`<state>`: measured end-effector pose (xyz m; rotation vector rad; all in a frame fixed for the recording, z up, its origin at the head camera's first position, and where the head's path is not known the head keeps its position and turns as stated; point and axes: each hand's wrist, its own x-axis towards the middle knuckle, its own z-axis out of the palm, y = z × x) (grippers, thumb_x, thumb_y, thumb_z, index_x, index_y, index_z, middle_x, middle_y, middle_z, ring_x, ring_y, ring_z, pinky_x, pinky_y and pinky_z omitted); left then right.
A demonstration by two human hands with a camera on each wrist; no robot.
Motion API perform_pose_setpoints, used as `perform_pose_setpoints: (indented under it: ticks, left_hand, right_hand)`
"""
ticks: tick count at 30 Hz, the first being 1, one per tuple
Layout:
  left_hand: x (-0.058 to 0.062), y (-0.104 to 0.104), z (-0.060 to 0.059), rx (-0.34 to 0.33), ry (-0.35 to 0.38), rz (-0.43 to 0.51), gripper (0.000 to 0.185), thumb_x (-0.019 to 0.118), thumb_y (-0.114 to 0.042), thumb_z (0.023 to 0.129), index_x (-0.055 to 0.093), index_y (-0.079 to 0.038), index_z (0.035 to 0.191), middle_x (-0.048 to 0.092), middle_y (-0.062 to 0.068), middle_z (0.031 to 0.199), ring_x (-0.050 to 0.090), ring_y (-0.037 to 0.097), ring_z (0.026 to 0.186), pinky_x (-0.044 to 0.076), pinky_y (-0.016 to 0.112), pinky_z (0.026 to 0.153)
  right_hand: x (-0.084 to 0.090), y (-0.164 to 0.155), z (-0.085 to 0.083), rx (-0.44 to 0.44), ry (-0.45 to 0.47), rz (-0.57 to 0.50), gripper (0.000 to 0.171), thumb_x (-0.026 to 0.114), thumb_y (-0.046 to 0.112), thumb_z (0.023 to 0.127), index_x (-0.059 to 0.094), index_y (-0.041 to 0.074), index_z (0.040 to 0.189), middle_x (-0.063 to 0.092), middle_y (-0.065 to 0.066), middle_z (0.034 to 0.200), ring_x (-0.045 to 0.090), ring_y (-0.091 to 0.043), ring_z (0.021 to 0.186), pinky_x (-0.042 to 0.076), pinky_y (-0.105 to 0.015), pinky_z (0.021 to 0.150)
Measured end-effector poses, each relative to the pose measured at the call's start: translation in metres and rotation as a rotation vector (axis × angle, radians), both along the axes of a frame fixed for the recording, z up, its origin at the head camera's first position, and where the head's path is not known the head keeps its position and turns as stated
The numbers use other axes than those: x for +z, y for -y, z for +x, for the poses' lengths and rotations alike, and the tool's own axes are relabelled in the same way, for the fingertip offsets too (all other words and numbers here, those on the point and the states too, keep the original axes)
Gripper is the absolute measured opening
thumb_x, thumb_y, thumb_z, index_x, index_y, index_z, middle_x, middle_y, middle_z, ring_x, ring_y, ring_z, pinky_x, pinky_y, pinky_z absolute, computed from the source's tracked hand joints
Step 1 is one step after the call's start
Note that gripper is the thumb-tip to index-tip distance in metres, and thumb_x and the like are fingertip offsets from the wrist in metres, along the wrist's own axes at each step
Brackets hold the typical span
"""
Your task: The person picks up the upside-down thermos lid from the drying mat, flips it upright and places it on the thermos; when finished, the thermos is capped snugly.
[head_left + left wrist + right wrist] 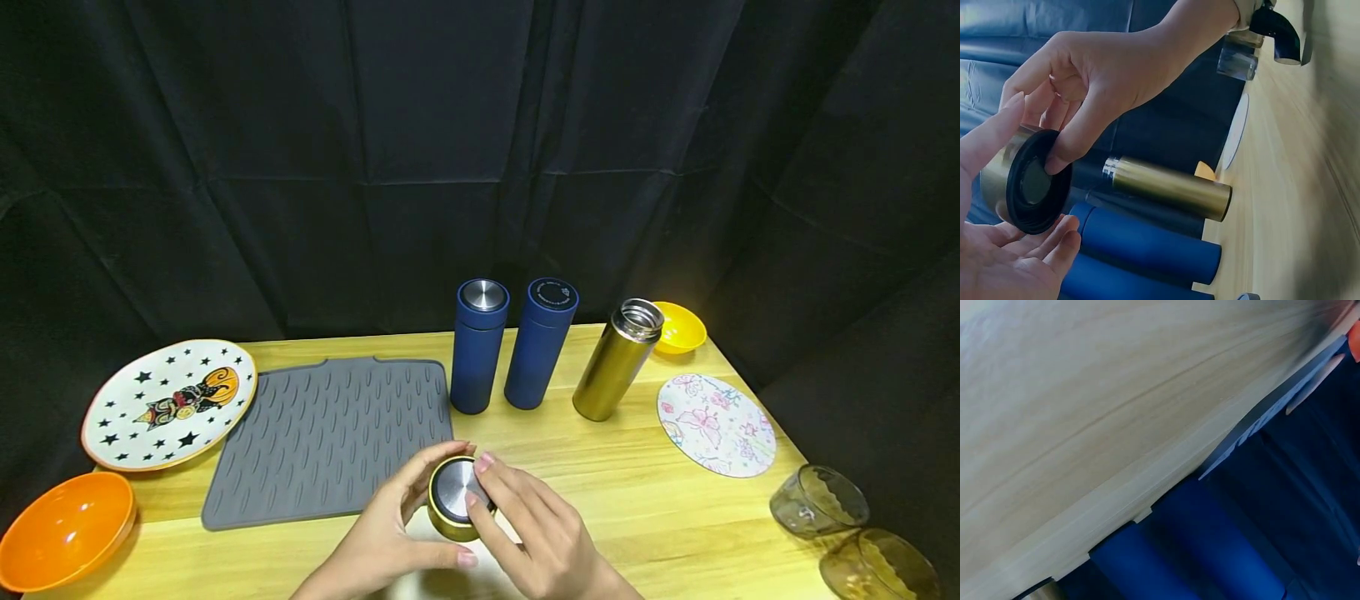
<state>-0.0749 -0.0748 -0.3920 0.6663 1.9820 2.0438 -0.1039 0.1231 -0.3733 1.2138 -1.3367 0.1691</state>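
Note:
Both hands hold a gold flask lid [457, 497] with a silver top just above the table's front edge. My left hand [405, 504] cups it from the left, fingers over the top and thumb beneath. My right hand [501, 502] pinches its rim from the right. In the left wrist view the lid [1025, 181] shows its dark inner side, with the right hand [1079, 94] pinching it and the left hand [1010, 262] under it. The uncapped gold flask [618, 360] stands behind, its mouth bare. The right wrist view shows no hand.
Two blue flasks [478, 346] [538, 342] stand left of the gold one. A grey ribbed mat [330, 437], a star-and-cat plate [171, 402] and an orange bowl [66, 529] lie left. At the right are a yellow bowl [678, 327], a floral coaster [716, 423] and two glass cups [819, 500] [877, 567].

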Motion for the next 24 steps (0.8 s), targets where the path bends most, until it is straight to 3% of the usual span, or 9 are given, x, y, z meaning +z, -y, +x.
perform_pose_setpoints:
  ticks: [3,7,14,17,18,21,24]
  left_hand:
    - [0.000,-0.002,0.001,0.000,-0.001,0.001,0.084,0.085,-0.010,0.076,0.043,-0.028,0.146,0.046,-0.005,0.150,0.041,0.013,0.140,0.031,0.019,0.112]
    - [-0.002,-0.003,0.001,0.010,-0.063,-0.005,0.082,0.084,-0.009,0.077,0.044,-0.022,0.146,0.050,-0.001,0.147,0.046,0.015,0.135,0.036,0.023,0.109]
    - [-0.001,-0.004,0.000,0.096,-0.127,-0.140,0.070,0.089,-0.020,0.073,0.055,-0.025,0.135,0.064,-0.005,0.128,0.059,0.013,0.114,0.047,0.029,0.095]
    - [0.002,-0.003,-0.003,0.143,-0.155,-0.165,0.069,0.090,-0.023,0.072,0.056,-0.027,0.132,0.066,-0.006,0.123,0.062,0.012,0.108,0.050,0.028,0.092]
    - [0.003,-0.003,-0.005,0.158,-0.166,-0.164,0.070,0.090,-0.022,0.071,0.056,-0.027,0.132,0.066,-0.005,0.122,0.062,0.011,0.107,0.050,0.028,0.092]
    - [0.006,0.000,-0.011,0.193,-0.194,-0.162,0.071,0.091,-0.021,0.070,0.056,-0.026,0.131,0.066,-0.005,0.121,0.061,0.010,0.108,0.051,0.027,0.092]
    - [0.011,0.002,-0.017,0.230,-0.218,-0.176,0.073,0.092,-0.022,0.068,0.056,-0.027,0.131,0.066,-0.006,0.120,0.060,0.010,0.110,0.050,0.029,0.093]
  right_hand:
    - [-0.001,-0.001,0.001,-0.001,-0.005,0.009,0.020,0.051,-0.002,0.099,0.068,-0.002,0.088,0.072,-0.026,0.090,0.072,-0.031,0.078,0.060,-0.032,0.062]
    - [-0.004,-0.001,0.001,-0.002,-0.009,0.018,0.018,0.055,0.001,0.099,0.069,-0.001,0.088,0.072,-0.026,0.090,0.073,-0.032,0.079,0.060,-0.032,0.063]
    - [-0.010,-0.004,0.002,-0.020,0.069,0.013,0.019,0.055,0.008,0.100,0.070,-0.001,0.093,0.071,-0.027,0.095,0.073,-0.031,0.083,0.060,-0.032,0.065]
    - [-0.014,-0.009,-0.002,-0.088,0.225,-0.072,0.025,0.058,0.018,0.100,0.069,-0.004,0.103,0.070,-0.026,0.105,0.071,-0.032,0.087,0.058,-0.035,0.069]
    - [-0.016,-0.013,-0.005,-0.122,0.296,-0.119,0.030,0.059,0.023,0.099,0.068,-0.005,0.108,0.069,-0.026,0.109,0.070,-0.033,0.090,0.058,-0.035,0.075]
    - [-0.023,-0.029,-0.014,-0.265,0.584,-0.311,0.055,0.065,0.041,0.094,0.061,-0.005,0.125,0.063,-0.024,0.125,0.065,-0.036,0.106,0.054,-0.038,0.089]
    - [-0.024,-0.050,-0.029,-0.381,0.855,-0.556,0.071,0.079,0.037,0.084,0.051,-0.002,0.136,0.055,-0.021,0.135,0.056,-0.033,0.119,0.047,-0.027,0.099]
